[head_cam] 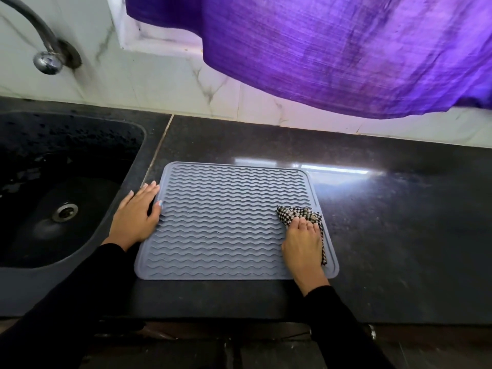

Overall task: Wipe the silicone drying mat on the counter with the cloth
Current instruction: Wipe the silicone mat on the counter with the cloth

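Observation:
A grey-blue silicone drying mat (229,209) with wavy ridges lies flat on the dark counter (399,222). My right hand (302,242) presses a black-and-white checked cloth (298,215) onto the mat near its right edge, fingers bunched on the fabric. The cloth sticks out ahead of the fingers and trails down the hand's right side. My left hand (138,214) lies flat with fingers spread over the mat's left edge, thumb on the ridges, palm partly on the counter.
A black sink (53,198) with a metal drain (65,211) is sunk into the counter left of the mat. A metal tap (40,41) juts from the marble wall. A purple curtain (332,49) hangs over the back right.

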Motion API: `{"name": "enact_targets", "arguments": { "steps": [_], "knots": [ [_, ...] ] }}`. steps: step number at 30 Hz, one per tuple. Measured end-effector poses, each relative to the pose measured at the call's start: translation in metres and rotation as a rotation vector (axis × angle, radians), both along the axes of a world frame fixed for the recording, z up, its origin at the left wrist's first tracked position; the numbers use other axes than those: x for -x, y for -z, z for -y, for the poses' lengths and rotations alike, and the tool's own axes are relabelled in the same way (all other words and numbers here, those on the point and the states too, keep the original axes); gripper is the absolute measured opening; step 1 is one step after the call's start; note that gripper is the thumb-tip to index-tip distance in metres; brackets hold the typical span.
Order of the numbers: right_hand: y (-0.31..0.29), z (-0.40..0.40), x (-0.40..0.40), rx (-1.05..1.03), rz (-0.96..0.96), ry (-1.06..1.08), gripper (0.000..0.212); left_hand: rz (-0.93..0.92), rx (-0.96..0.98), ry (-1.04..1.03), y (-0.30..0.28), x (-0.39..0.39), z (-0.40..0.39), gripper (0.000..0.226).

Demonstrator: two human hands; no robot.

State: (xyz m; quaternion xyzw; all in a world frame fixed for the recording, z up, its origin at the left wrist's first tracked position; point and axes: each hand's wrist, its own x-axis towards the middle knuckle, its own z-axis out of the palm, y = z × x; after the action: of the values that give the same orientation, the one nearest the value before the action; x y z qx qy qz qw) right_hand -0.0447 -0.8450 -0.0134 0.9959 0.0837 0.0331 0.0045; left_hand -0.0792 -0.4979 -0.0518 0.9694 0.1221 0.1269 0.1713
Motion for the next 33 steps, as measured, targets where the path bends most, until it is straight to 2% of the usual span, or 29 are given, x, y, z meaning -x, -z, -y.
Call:
{"name": "enact_targets", "arguments": {
  "steps": [3, 6, 7, 8, 11, 12, 15, 17, 19, 27, 29, 31, 32, 33],
  "knots": [
    [-0.028, 0.014, -0.014, -0.217, -0.039, 0.022, 0.023, -0.02, 0.012, -0.005, -0.002, 0.0, 0.001, 0.046],
    [-0.059, 0.048, -0.044, -0.781, -0.312, 0.244, 0.029, -0.033, 0.019, -0.009, -0.004, 0.001, -0.001, 0.047],
    [-0.064, 0.059, -0.05, -0.942, -0.341, 0.326, 0.03, -0.037, 0.02, -0.006, -0.004, 0.001, 0.0, 0.047],
    [-0.066, 0.067, -0.053, -0.992, -0.315, 0.354, 0.03, -0.041, 0.022, -0.004, -0.005, 0.001, 0.0, 0.047],
    [-0.062, 0.052, -0.045, -0.636, -0.056, 0.182, 0.025, -0.049, 0.04, -0.011, -0.007, 0.001, 0.001, 0.047],
    [-0.056, 0.041, -0.037, -0.551, -0.024, 0.116, 0.023, -0.051, 0.041, -0.009, -0.006, 0.001, 0.001, 0.047],
    [-0.022, 0.009, -0.009, -0.399, -0.022, 0.056, 0.02, -0.046, 0.042, -0.011, -0.006, 0.001, 0.0, 0.048],
    [-0.002, -0.001, 0.005, -0.378, 0.06, 0.007, 0.014, -0.039, 0.037, -0.01, -0.005, 0.0, 0.0, 0.047],
    [0.007, 0.001, 0.006, -0.412, 0.124, -0.02, 0.013, -0.031, 0.026, -0.01, -0.003, 0.0, 0.0, 0.047],
    [-0.013, 0.019, -0.014, -0.586, 0.129, 0.058, 0.019, -0.037, 0.008, -0.005, -0.002, 0.001, 0.0, 0.048],
    [-0.012, 0.028, -0.024, -0.779, 0.011, 0.212, 0.018, -0.039, 0.008, -0.002, -0.004, 0.001, 0.001, 0.048],
    [-0.021, 0.035, -0.036, -1.168, -0.173, 0.375, 0.019, -0.045, 0.014, -0.002, -0.004, 0.002, 0.001, 0.049],
    [-0.025, 0.039, -0.043, -1.299, -0.184, 0.451, 0.019, -0.049, 0.017, -0.003, -0.004, 0.003, 0.001, 0.049],
    [-0.03, 0.042, -0.048, -1.314, -0.137, 0.48, 0.02, -0.052, 0.018, -0.002, -0.004, 0.003, 0.001, 0.049]
  ]
}}
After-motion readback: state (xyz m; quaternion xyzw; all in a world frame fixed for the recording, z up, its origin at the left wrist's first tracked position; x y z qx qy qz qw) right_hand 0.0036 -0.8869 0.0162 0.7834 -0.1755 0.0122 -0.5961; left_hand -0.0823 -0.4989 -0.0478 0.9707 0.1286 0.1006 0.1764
